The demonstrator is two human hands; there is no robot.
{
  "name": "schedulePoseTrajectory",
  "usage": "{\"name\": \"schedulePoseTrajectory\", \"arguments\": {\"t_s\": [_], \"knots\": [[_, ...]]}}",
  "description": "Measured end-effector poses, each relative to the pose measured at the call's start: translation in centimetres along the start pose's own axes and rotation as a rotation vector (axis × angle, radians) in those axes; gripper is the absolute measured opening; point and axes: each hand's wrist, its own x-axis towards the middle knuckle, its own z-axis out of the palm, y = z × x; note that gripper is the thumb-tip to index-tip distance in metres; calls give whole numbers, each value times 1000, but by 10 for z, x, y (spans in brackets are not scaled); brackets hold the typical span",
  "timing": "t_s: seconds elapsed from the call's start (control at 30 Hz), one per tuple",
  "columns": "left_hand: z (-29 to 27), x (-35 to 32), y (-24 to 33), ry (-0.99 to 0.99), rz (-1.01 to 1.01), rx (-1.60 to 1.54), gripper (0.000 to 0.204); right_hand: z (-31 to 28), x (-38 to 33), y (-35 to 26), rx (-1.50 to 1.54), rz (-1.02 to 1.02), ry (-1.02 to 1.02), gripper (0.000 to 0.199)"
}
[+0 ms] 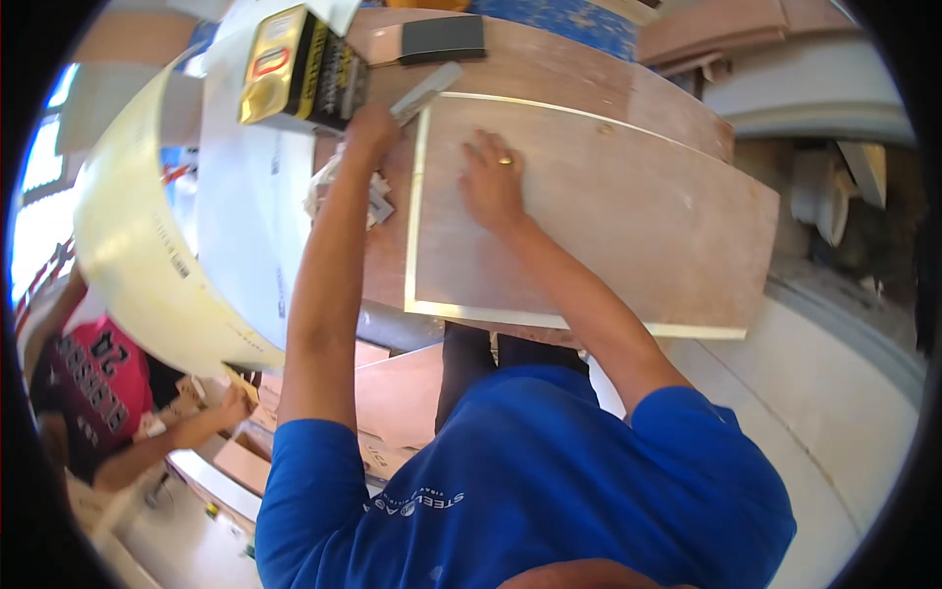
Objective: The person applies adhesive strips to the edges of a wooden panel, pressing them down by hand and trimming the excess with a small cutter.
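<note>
A flat brown board (608, 206) with a pale cream strip along its edges lies before me on a wooden worktop (579, 79). My right hand (494, 182) rests palm down on the board's left part, fingers spread, a ring on one of them. My left hand (373, 133) is closed just beyond the board's left edge, beside a black and gold metal can (304, 74). A pale grey, flat, blade-like tool (428, 91) sticks out from this hand toward the board's far left corner. Its gripped end is hidden.
A black rectangular block (443, 39) lies at the far edge. Crumpled white scraps (379, 201) sit under my left forearm. A large curved yellowish sheet (147, 226) stands at left. Another person's hand (234, 404) is near its lower edge. Cardboard boxes (245, 461) lie below.
</note>
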Motion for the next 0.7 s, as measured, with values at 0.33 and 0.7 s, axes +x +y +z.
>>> {"name": "schedulePoseTrajectory", "arguments": {"t_s": [0.33, 0.7], "knots": [[-101, -92, 39, 109, -208, -13, 19, -27, 96, 16, 118, 52, 133, 34], [-168, -147, 139, 111, 160, -593, 19, -99, -16, -20, 1297, 221, -201, 62]]}}
